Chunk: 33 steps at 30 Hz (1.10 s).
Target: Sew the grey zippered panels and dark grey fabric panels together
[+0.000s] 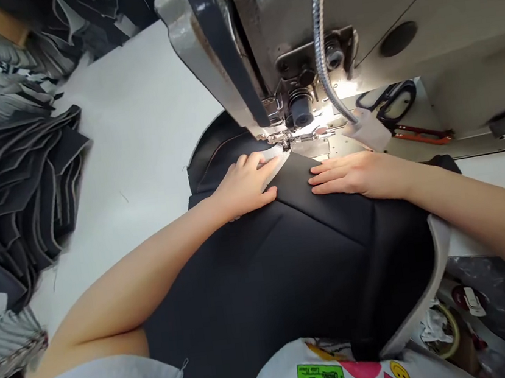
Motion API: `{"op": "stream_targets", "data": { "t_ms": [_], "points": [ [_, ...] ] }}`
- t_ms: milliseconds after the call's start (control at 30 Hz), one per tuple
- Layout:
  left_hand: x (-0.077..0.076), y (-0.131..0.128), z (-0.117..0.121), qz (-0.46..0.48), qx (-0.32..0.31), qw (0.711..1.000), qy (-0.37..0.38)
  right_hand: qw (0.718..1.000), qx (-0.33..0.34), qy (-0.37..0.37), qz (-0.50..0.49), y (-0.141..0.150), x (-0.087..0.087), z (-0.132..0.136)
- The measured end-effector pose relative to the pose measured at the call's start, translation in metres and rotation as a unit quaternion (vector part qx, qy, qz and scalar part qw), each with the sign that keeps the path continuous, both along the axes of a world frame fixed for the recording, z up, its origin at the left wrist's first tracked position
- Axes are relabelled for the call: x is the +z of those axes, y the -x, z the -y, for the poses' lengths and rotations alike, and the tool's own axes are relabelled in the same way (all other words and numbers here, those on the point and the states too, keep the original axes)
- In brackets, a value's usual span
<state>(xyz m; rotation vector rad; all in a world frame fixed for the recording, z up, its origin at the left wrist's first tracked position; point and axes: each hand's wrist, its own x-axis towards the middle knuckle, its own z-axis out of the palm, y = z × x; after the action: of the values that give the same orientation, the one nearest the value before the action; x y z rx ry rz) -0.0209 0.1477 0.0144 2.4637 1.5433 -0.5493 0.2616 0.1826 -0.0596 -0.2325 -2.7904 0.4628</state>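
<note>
A large black padded panel (254,274) with stitched seams spreads over the table and down onto my lap. Its far edge runs under the presser foot (286,145) of a sewing machine (260,22). My left hand (248,182) rests on the panel just left of the foot, fingers spread, touching a light grey mesh strip (272,165) that leads to the needle area. Flat on the black material to the right of the foot lies my right hand (352,175), fingers stretched out. Neither hand grips anything visibly.
Stacked dark cut pieces (22,186) cover the left side of the white table (129,124), with more fabric behind. Black-handled scissors (391,101) and an orange-handled tool (425,134) lie behind the lamp head (369,130). A tape roll (449,330) sits at lower right.
</note>
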Motion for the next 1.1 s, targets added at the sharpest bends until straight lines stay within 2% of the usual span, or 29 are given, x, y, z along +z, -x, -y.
{"op": "stream_targets", "data": {
  "t_ms": [200,300,500,633,767,833,933,1033,1100],
  "points": [
    [-0.002,0.003,-0.012,-0.018,-0.024,1.0,0.003,0.999,-0.044,-0.014,0.001,0.018,0.001,0.018],
    [-0.001,0.004,-0.018,0.01,-0.024,0.999,0.039,0.996,-0.066,-0.052,0.001,0.025,0.004,0.027],
    [0.012,-0.025,-0.025,-0.02,0.027,0.991,0.13,0.992,-0.073,-0.098,0.001,0.027,0.009,0.03],
    [0.012,-0.039,-0.028,-0.031,0.027,0.99,0.132,0.991,-0.09,-0.103,-0.004,0.034,0.008,0.031],
    [0.004,-0.039,-0.024,-0.014,0.011,0.996,0.09,0.993,-0.097,-0.06,0.019,0.038,0.008,0.025],
    [0.004,-0.038,-0.021,-0.024,0.017,0.996,0.084,0.997,-0.069,-0.009,0.034,0.029,0.01,0.021],
    [0.013,-0.035,-0.018,-0.075,0.033,0.99,0.118,0.997,0.0,0.066,0.04,0.009,0.012,0.024],
    [0.023,-0.031,-0.02,-0.114,0.036,0.982,0.147,0.998,0.003,0.06,0.035,0.005,0.01,0.043],
    [0.027,-0.03,-0.024,-0.123,0.036,0.978,0.164,0.999,-0.026,0.022,0.03,0.022,0.007,0.06]
  ]
}}
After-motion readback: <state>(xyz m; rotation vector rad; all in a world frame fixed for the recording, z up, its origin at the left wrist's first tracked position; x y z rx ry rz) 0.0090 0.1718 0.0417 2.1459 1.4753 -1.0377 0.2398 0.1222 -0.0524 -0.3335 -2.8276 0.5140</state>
